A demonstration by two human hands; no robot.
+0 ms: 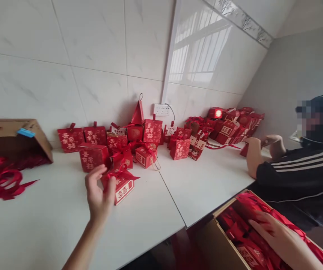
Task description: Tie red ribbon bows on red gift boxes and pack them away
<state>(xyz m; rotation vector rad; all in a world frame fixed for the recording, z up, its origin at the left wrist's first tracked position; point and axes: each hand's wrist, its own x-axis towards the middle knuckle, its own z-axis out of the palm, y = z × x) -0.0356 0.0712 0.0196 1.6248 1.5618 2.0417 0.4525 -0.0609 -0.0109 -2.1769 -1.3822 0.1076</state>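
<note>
My left hand (99, 195) is raised over the white table (51, 221), thumb and fingers pinched on the edge of a small red gift box with a ribbon bow (122, 184). My right hand (276, 234) lies flat with fingers stretched out inside a cardboard box (220, 243) full of flat red boxes, below the table's edge at the lower right. Several finished red gift boxes (116, 144) stand in a cluster by the tiled wall behind my left hand.
An open cardboard box (15, 135) lies on its side at the far left with loose red ribbons (0, 180) spilling out. Another pile of red boxes (229, 125) fills the far right corner. A co-worker in a black striped sleeve (291, 168) sits at the right, hands near that pile.
</note>
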